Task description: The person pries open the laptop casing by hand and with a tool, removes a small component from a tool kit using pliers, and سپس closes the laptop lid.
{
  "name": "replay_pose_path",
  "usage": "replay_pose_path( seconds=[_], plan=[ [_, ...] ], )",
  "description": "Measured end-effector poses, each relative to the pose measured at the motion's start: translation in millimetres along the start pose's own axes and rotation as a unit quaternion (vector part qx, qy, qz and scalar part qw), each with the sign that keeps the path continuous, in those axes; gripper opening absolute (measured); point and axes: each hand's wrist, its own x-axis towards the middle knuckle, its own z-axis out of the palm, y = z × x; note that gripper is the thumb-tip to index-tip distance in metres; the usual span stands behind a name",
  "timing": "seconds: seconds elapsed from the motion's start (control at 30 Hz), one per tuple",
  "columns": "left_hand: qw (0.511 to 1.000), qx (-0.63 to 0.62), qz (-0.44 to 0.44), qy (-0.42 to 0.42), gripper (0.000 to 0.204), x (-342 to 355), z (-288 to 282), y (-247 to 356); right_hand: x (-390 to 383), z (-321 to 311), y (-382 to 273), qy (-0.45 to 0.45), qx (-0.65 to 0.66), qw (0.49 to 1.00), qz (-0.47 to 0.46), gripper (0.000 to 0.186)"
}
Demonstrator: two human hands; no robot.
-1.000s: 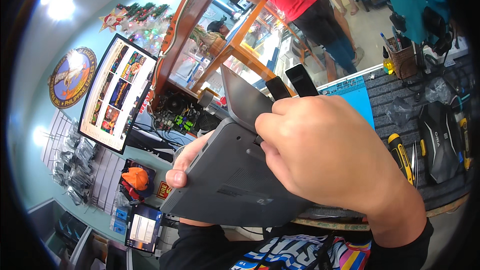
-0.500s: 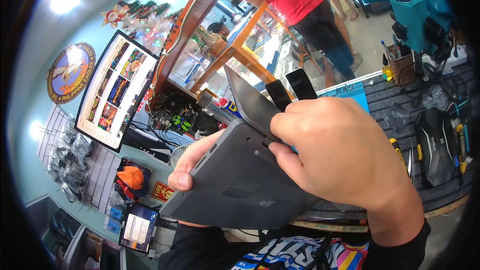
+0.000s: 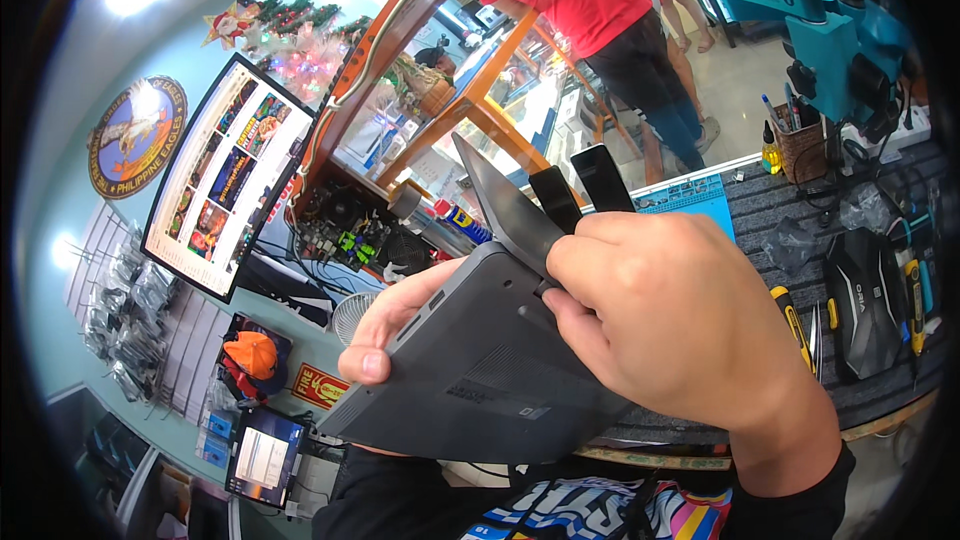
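A dark grey laptop [image 3: 480, 360] is held up in front of me, tilted, with its vented underside toward me and its lid [image 3: 505, 205] swung open beyond the hinge edge. My left hand [image 3: 385, 335] grips the base along the side with the ports, its thumb on the edge and the other fingers hidden behind. My right hand [image 3: 670, 310] is closed at the hinge corner, thumb and bent fingers pinching the lid near the hinge. Behind the lid stand two dark phones, one black phone [image 3: 555, 198] and one with a lit edge [image 3: 600, 178].
A grey ribbed mat covers the bench, with a black tool case [image 3: 862, 305], yellow-handled tools [image 3: 792, 320], a blue mat [image 3: 700, 202] and a woven pen holder [image 3: 800, 145]. A teal microscope [image 3: 835, 50] stands at the right. A monitor [image 3: 230, 180] is at the left. People stand beyond the glass.
The view has shifted slightly. Both hands keep their hold on the laptop, and the right hand sits marginally lower and more to the right along the hinge.
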Motion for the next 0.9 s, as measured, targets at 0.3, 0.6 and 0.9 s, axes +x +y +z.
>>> replay_pose_path(
  seconds=[0.3,0.6,0.9],
  plan=[
    [0.997,-0.065,0.050,-0.012,0.121,2,6,-8,1,3,6,0.027,0.011,0.999,-0.023,0.017],
    [0.990,0.119,-0.059,0.057,0.119,-4,12,10,0,2,4,0.021,0.009,0.999,-0.027,0.018],
    [0.985,0.101,-0.052,0.131,0.120,-5,22,3,1,4,3,0.019,0.005,0.999,-0.034,0.019]
  ],
)
